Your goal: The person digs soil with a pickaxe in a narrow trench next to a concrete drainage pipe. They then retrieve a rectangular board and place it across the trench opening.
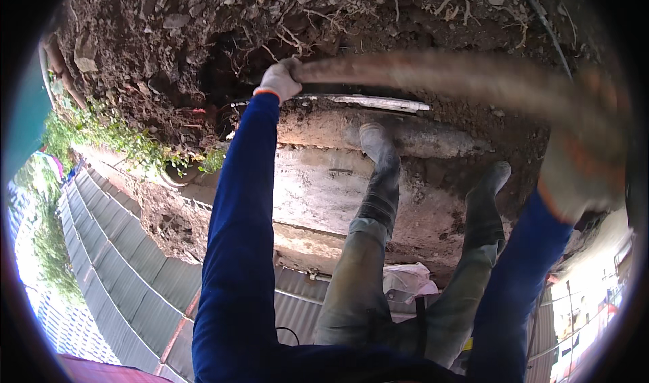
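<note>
stony brown soil (155,62); green plants (132,139) left; grey corrugated sheeting (125,261); daylight

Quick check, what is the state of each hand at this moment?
Left hand: closed, holding the end of the brown pole.
Right hand: blurred, by the pole's other end; its grip cannot be told.

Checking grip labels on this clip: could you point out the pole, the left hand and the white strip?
Pole (433,73): head view, on its blurred shaft.
Left hand (278,82): head view, on its gloved back.
White strip (385,102): head view, on its face, right of its middle.
</note>
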The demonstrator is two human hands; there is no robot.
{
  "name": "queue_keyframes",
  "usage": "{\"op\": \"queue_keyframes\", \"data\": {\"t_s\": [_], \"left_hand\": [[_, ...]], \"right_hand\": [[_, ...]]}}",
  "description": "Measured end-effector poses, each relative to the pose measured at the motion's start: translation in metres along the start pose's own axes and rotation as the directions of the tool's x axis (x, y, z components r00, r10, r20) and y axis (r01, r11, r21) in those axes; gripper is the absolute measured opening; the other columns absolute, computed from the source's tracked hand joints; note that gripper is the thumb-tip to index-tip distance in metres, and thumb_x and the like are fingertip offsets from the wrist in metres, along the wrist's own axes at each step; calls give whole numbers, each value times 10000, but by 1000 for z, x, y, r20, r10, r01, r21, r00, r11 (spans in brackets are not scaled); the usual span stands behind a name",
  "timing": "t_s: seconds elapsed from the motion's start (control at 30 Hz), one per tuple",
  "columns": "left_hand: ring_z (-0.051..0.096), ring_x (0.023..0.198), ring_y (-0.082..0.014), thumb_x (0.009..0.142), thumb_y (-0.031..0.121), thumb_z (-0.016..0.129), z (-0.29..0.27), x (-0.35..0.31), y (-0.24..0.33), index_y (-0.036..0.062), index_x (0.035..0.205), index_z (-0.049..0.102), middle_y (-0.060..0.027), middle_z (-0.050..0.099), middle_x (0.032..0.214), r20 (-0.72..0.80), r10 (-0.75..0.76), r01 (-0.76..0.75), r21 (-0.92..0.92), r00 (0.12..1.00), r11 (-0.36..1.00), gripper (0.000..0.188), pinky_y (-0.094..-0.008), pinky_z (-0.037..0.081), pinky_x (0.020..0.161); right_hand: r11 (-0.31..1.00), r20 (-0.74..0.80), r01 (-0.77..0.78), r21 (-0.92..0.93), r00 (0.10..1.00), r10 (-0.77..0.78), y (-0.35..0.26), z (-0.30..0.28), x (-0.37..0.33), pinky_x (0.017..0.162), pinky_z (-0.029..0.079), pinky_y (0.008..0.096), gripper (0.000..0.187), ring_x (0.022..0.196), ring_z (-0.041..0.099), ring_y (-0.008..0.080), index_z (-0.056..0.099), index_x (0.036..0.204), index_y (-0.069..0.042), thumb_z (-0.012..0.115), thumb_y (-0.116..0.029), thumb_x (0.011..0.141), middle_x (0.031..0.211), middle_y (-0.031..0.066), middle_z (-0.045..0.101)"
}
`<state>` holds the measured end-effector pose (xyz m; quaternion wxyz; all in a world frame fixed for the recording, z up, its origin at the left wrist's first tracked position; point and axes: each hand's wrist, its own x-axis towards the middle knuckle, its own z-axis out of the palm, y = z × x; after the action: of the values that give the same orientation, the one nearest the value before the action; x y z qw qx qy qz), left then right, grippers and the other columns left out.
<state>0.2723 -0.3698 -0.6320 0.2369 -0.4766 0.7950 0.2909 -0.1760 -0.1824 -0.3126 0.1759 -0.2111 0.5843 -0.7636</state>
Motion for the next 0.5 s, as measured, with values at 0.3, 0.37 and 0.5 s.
{"op": "queue_keyframes", "data": {"t_s": [0.3,0.37,0.5], "left_hand": [[715,971,-349,745,229,798,62,-70,82,134,956,702,-129,725,1016,-77,266,-271,-66,961,960,250,-415,562,897],[735,1023,-306,750,237,803,56,-81,141,124,1027,717,-128,746,1045,36,274,-271,-76,961,960,312,-395,576,942],[738,1080,-307,735,245,807,68,-126,289,120,1133,721,-148,758,1102,198,300,-312,30,933,950,427,-378,581,1017]], "right_hand": [[978,-83,-152,144,983,165,-67,-185,-68,945,420,422,388,1018,506,240,508,1122,29,577,-321,972,1030,91,469],[962,-303,-110,-250,953,31,-100,-249,-52,993,433,441,377,1066,531,283,489,1101,53,559,-290,960,1069,138,492],[939,-315,-124,-322,949,17,-170,-437,-29,1066,438,479,441,1133,572,358,496,1180,94,519,-293,970,1150,221,546]]}}
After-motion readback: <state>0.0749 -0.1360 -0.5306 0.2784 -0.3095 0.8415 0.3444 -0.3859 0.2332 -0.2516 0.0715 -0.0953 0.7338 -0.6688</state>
